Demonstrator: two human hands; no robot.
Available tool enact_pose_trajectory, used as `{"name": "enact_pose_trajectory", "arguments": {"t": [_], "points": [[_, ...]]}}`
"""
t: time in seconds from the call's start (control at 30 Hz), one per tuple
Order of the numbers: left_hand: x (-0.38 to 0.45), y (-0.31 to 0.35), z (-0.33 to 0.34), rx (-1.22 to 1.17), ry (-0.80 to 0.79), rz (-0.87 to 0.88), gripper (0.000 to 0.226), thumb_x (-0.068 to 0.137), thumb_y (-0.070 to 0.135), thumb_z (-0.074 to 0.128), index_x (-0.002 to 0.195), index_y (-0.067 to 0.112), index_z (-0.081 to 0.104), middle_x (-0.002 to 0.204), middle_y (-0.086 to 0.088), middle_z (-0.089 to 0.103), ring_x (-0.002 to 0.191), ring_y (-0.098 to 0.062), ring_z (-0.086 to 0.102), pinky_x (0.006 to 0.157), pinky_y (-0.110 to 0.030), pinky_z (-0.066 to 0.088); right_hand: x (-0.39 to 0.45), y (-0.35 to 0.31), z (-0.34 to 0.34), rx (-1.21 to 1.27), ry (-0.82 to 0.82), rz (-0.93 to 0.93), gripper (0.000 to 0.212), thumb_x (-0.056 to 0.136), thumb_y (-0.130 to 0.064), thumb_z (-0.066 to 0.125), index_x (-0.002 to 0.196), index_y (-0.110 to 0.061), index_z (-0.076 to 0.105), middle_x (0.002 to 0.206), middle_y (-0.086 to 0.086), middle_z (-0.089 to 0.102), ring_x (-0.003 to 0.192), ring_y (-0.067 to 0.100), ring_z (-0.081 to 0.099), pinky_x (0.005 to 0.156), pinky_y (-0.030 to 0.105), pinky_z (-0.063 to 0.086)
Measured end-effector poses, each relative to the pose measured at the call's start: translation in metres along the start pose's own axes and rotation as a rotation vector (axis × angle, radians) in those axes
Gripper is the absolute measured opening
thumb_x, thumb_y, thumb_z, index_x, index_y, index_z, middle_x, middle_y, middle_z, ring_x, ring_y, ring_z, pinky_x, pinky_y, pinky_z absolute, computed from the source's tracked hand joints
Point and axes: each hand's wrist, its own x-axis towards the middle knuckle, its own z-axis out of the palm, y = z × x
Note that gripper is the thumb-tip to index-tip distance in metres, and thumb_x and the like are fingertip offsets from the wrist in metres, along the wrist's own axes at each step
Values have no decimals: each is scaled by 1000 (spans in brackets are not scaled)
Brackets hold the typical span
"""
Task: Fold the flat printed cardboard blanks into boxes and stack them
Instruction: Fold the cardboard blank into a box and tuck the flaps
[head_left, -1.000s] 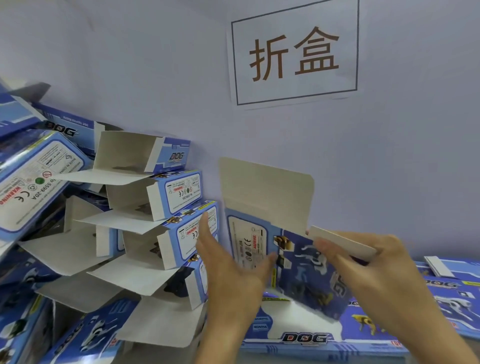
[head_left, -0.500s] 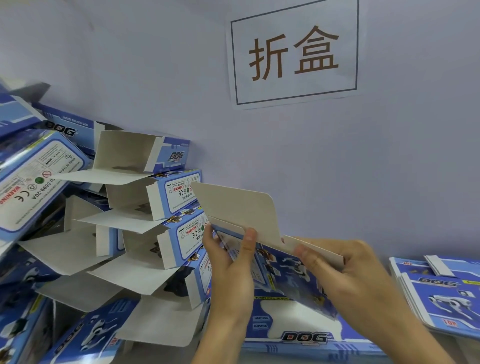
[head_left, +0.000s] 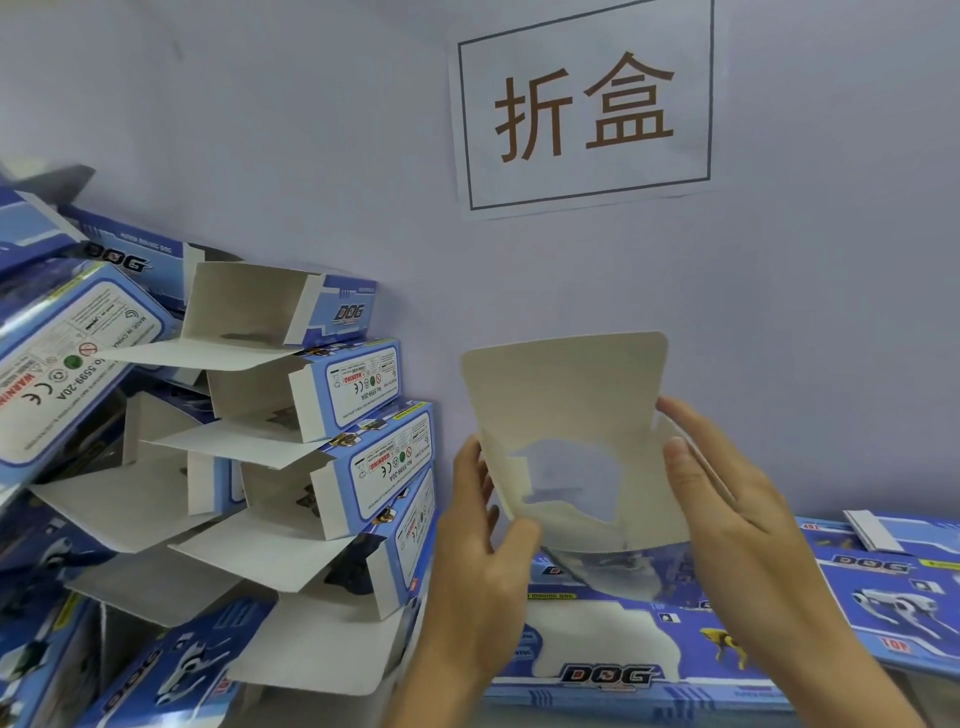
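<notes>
While both hands grip it, the blank (head_left: 571, 415) shows its plain inside.

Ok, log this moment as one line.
step: folding box | left hand: grips blank left edge | right hand: holds right edge | blank: plain side to camera | folded boxes: piled left | flat blanks: below

Two bare hands and forearms rise from the lower edge of the view. The left hand (head_left: 480, 551) and the right hand (head_left: 727, 514) wear no gloves, and no ring, watch or bracelet shows. Both forearms are uncovered as far as the frame reaches; no sleeve shows. The fingers (head_left: 675, 452) look slim, with short, seemingly unpainted nails.
</notes>
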Motion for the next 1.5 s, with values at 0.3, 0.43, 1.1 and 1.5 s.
{"name": "enact_pose_trajectory", "arguments": {"t": [0.3,0.43,1.1,1.5], "points": [[-3,5,3,186,-163,-31,103,63,51,84,145,54,22,134,41,47,125,14,46,90,0,39,-1,-2,-3,122,-87,26,55,93,-62,48,145,-52,34,140,-29,50,131,-2,46,113,34,37],[2,1,0,258,-119,-47,97,55,35,96,139,30,47,118,27,63,112,5,59,83,-4,46,-2,-6,-3,205,-186,-39,55,85,-51,54,137,-57,40,128,-21,63,116,6,61,97,35,45],[6,16,-3,-80,-34,-170,82,53,49,76,127,51,39,109,50,56,104,20,57,74,-5,50,-2,11,0,400,-195,310,44,53,-53,86,94,-44,73,95,-3,78,84,18,76,80,40,56],[4,10,2,-96,-105,-217,51,78,41,70,126,44,54,117,20,70,111,-5,66,94,-29,55,-4,25,0,493,-141,273,71,74,-41,71,137,-52,41,116,-8,72,97,22,74,68,38,62]]}}
